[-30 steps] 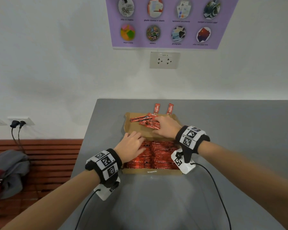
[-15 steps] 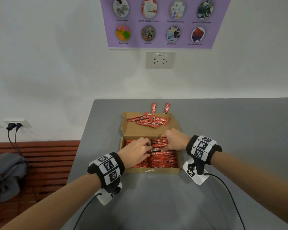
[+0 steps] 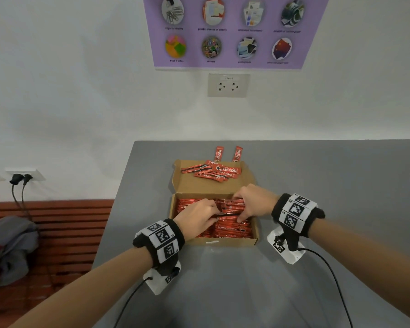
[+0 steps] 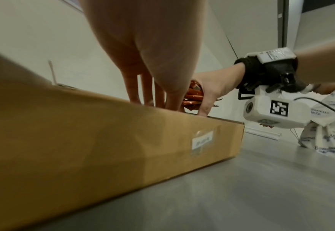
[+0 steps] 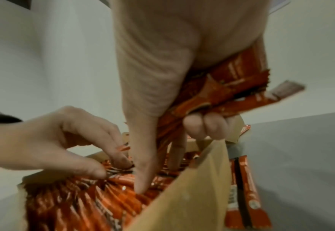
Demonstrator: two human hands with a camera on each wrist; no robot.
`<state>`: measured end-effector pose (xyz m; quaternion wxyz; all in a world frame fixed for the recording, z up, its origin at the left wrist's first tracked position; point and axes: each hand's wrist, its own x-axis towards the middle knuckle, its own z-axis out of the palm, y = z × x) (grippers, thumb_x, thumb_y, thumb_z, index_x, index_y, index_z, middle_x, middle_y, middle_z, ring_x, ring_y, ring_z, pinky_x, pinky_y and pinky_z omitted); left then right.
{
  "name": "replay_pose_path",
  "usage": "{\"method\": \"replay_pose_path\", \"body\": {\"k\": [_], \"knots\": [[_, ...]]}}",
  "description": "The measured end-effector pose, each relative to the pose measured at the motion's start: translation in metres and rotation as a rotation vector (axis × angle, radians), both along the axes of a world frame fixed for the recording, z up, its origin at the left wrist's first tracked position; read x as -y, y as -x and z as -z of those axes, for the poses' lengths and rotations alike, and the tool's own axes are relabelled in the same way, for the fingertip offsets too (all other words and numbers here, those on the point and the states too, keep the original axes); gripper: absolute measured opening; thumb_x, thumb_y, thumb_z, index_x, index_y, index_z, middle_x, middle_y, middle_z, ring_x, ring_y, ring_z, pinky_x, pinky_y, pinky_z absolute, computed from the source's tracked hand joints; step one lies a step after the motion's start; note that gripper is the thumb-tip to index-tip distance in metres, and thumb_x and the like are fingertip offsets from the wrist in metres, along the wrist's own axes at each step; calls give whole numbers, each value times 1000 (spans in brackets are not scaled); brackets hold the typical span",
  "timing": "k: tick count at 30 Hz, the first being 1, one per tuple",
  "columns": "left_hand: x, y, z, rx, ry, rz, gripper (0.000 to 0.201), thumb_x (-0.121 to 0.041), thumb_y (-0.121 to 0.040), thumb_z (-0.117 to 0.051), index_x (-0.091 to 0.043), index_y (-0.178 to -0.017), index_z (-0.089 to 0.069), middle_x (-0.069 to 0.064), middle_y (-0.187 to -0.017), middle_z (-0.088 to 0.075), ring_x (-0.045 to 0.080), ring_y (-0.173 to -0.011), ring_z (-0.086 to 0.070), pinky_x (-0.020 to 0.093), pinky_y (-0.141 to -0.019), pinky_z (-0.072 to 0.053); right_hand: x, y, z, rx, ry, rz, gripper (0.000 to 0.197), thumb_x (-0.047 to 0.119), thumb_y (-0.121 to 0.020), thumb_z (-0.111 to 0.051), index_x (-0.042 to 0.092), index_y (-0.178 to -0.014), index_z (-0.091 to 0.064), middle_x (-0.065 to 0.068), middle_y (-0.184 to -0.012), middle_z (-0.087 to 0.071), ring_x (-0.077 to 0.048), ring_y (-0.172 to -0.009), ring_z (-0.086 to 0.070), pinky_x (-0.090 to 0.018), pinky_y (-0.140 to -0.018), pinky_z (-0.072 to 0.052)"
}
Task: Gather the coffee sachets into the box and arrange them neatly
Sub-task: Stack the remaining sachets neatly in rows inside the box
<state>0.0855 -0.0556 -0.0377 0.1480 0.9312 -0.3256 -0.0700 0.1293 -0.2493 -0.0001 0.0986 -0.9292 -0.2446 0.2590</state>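
White "NESCAFE" lettering ran along the red coffee sachets (image 3: pixel 214 172) heaped on the open lid (image 3: pixel 197 183) of the cardboard box (image 3: pixel 232 241), with 2 more sachets (image 3: pixel 228 154) on the grey table (image 3: pixel 341 176) behind it. Shiny red sachets packed the box in rows. The right hand (image 3: pixel 253 202) curled around a bundle of sachets (image 5: pixel 227 87), thumb pressing into the rows. The left hand (image 3: pixel 195 215) pinched sachet ends inside the box.

We can't see the left hand (image 3: pixel 197 217) fingertips, buried among sachets in the box (image 3: pixel 225 241); poster (image 3: pixel 232 31) captions too blurred to read.
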Motion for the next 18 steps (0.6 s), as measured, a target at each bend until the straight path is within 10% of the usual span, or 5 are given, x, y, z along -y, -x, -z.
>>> {"method": "replay_pose_path", "body": {"k": [9, 14, 18], "knots": [[16, -8, -7, 5, 9, -59, 25, -17, -94, -45, -2, -94, -66, 10, -100, -61, 24, -91, -58, 35, -79, -47, 1, 0, 2, 144, 40, -45, 18, 28, -75, -73, 18, -89, -66, 1, -88, -69, -18, -78, -64, -33, -70, -53], [15, -4, -6, 160, 192, -284, 13, -19, -94, -46, -10, -87, -52, 0, -90, -50, 14, -81, -49, 21, -70, -39, 9, -7, 7, 145, -88, 131, 12, 25, -82, -69, 14, -85, -65, -3, -86, -70, -17, -73, -64, -35, -70, -54], [13, 0, -1, 28, 72, -147, 21, -17, -94, -45, -6, -103, -61, 6, -106, -59, 19, -100, -55, 31, -87, -45, 11, -10, 7, 167, -191, 236, 11, 25, -83, -69, 22, -77, -61, 4, -80, -65, -14, -71, -61, -30, -68, -50]]}}
